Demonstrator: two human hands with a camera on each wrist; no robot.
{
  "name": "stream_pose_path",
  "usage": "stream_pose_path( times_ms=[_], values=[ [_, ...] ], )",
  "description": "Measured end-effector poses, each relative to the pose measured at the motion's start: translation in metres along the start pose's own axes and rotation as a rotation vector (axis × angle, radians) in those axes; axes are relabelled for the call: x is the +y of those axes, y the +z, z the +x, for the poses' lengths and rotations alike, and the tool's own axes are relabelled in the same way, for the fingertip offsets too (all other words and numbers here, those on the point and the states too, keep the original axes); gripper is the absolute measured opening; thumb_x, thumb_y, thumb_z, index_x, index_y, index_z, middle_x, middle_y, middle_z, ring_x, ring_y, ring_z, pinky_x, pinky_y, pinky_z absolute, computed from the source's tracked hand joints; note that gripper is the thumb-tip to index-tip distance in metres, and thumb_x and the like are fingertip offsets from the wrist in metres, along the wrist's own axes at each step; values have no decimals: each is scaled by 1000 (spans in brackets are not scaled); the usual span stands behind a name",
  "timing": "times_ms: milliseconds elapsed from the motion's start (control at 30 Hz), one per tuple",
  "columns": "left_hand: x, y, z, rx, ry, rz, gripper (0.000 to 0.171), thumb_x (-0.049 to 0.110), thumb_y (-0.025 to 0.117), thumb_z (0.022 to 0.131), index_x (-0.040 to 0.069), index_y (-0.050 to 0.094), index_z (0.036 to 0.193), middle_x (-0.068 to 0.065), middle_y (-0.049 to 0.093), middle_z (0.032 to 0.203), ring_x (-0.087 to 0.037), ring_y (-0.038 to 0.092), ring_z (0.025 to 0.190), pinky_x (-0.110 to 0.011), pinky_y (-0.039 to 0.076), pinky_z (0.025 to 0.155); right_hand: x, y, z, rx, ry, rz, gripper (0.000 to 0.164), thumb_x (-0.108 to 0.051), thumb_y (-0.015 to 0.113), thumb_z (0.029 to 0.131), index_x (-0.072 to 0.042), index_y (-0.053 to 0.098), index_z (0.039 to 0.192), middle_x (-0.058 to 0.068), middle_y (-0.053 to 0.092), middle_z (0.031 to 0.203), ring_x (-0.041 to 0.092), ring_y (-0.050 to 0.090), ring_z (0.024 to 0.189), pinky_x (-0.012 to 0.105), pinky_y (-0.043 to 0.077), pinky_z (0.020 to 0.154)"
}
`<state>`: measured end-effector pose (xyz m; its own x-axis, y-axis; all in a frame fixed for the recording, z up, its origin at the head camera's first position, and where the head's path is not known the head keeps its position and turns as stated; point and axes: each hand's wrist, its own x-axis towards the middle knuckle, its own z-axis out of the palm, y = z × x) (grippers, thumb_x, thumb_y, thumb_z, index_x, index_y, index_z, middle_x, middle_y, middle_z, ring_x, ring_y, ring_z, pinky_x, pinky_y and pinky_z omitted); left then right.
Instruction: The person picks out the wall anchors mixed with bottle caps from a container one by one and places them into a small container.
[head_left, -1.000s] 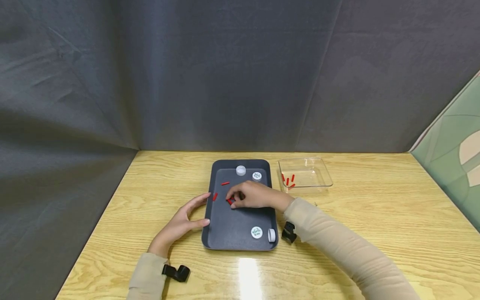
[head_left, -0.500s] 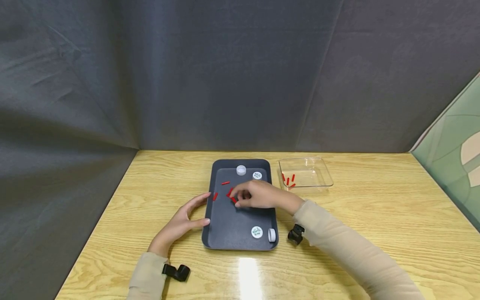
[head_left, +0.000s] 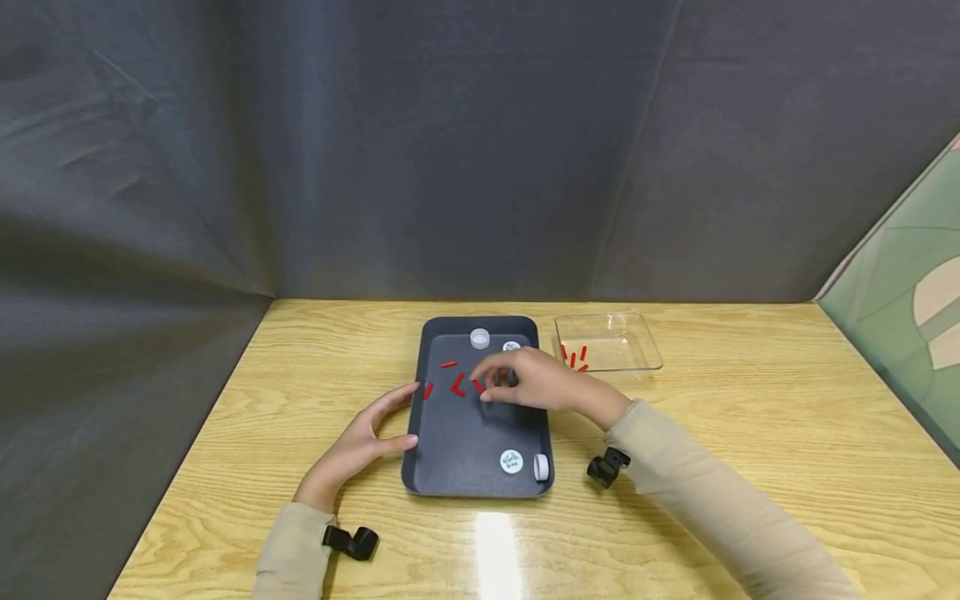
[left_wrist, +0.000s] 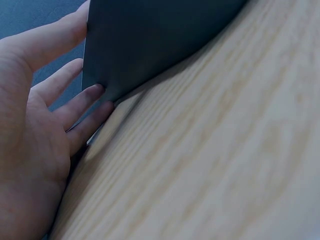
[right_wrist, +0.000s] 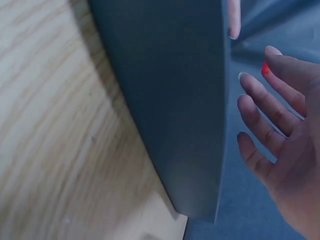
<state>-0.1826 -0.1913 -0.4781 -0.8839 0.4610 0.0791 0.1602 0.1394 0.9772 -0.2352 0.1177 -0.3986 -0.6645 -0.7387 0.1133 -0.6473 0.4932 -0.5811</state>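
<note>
My right hand (head_left: 528,379) is raised over the upper middle of the dark grey tray (head_left: 472,442). Between its thumb and index finger it pinches a small red stick (head_left: 478,387), whose tip shows as a red spot (right_wrist: 265,68) in the right wrist view. Several more red sticks (head_left: 448,364) lie scattered on the tray, left of that hand. At the tray's left side my left hand (head_left: 363,437) has its thumb and fingers spread, touching the rim. The left wrist view shows its fingertips (left_wrist: 97,91) against the tray's outer wall.
A clear rectangular box (head_left: 622,368) with several red sticks (head_left: 573,360) stands right of the tray. On the tray are white round pieces: an open ring-like one (head_left: 480,338), one partly behind the right hand, a printed disc (head_left: 512,462) and one on edge (head_left: 542,467).
My right hand has lifted a red stick from the cluster and moved a little right and up with it. The left hand has stayed at the tray's side.
</note>
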Motion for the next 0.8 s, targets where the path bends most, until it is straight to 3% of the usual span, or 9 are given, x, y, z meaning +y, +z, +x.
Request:
stream_pose_path(
  times_ms=[567,800],
  values=[
    [2,0,1,3,-15,-4,75,8,76,87,16,40,153,-10,37,156,-32,31,143,-57,16,116,5,-18,-30,99,43,8,29,-20,77,89,-11,72,116,-13,66,91,8,59,78,28,50,67],
    [1,0,0,0,-9,-4,74,7,75,87,15,40,152,-11,37,155,-33,32,143,-58,15,116,8,-24,-43,170,94,-22,29,-25,78,87,-19,73,115,-15,65,89,8,58,80,30,48,67]
  ],
)
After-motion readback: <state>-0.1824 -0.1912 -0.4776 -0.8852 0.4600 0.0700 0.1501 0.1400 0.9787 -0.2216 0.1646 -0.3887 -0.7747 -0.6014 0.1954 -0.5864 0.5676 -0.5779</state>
